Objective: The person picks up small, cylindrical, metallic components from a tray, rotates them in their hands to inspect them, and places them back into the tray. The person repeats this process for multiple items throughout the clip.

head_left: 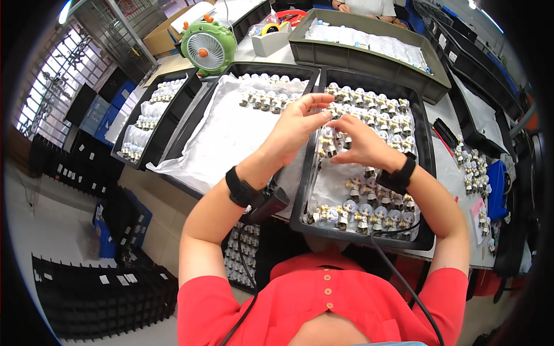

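Both my hands are over the left side of the right black tray (426,173), which holds rows of small white-haired figurines (365,216). My left hand (293,130) reaches over the divide between two trays, its fingers stretched out and its thumb apart from them. Curved in a C shape, my right hand (366,143) has its thumb and fingers apart. A figurine (328,141) stands upright beside the gap in my right hand; whether a fingertip touches it, I cannot tell. Dark bands circle both wrists.
Left of this tray is a paper-lined black tray (202,135) with figurines at its far end. Beyond stand a green fan (209,47) and an olive bin (369,56). More figurines (476,173) and a blue container (497,187) lie right. Cables hang by my arms. Another person sits opposite.
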Demonstrator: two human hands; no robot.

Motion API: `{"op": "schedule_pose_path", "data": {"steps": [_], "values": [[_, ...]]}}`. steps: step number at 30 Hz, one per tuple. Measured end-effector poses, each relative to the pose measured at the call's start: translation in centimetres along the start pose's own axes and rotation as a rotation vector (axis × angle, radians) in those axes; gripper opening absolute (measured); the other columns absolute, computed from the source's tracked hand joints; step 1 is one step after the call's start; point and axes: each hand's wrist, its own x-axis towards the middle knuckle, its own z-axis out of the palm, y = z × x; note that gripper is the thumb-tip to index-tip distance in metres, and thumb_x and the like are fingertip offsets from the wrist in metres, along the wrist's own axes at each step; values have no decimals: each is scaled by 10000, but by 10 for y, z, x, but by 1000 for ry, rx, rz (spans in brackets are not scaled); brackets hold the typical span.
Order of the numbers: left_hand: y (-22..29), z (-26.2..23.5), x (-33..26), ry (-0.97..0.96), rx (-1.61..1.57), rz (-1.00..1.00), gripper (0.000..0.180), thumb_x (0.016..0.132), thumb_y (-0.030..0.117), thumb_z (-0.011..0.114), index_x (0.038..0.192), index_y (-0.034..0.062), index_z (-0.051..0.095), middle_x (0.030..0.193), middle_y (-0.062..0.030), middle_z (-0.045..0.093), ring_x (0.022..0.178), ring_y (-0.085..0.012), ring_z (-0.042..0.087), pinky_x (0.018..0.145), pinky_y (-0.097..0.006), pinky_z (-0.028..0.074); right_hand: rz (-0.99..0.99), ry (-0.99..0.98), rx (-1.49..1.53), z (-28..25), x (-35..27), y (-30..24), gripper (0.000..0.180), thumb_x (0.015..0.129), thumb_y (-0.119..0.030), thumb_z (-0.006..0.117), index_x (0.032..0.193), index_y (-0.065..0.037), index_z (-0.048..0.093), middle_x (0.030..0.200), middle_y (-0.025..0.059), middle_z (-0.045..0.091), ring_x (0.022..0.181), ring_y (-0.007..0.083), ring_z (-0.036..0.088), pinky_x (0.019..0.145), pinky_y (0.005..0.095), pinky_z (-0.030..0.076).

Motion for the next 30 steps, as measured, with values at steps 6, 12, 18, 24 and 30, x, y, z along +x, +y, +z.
{"op": "schedule_pose_path", "data": {"steps": [6,12,18,24,30], "values": [[-17,8,-10,96,-231,-104,434,914,185,544,1309,71,406,1158,-22,511,984,-105,506,889,-288,425,-59,164,272,-20,-11,-16,694,641,-202,803,1247,-81,487,1084,91,533,1019,216,518,897,332,422],[-22,15,-10,-2,-213,-21,468,920,193,538,1338,68,370,1217,-79,514,1017,-147,562,847,-315,476,-17,185,437,-16,-11,-4,737,646,-189,804,1296,-122,463,1163,57,527,1055,191,510,901,336,419],[-32,12,-8,49,-190,-78,451,922,213,539,1319,66,384,1168,-77,526,995,-157,568,845,-321,479,44,105,545,-7,-11,6,750,660,-228,796,1313,-112,444,1214,54,512,1088,192,497,908,344,411],[-29,15,-8,74,-181,-146,524,871,237,633,1293,49,387,1105,-58,529,939,-104,543,784,-284,479,81,59,572,-8,-11,4,745,669,-248,792,1309,-89,444,1206,65,511,1097,192,493,911,350,411],[-30,12,-5,81,-284,-222,508,845,218,665,1244,41,405,1058,-76,556,879,-148,599,767,-296,500,70,76,537,-5,-10,4,714,675,-270,784,1284,-79,464,1146,70,512,1075,192,488,895,343,412]]}}
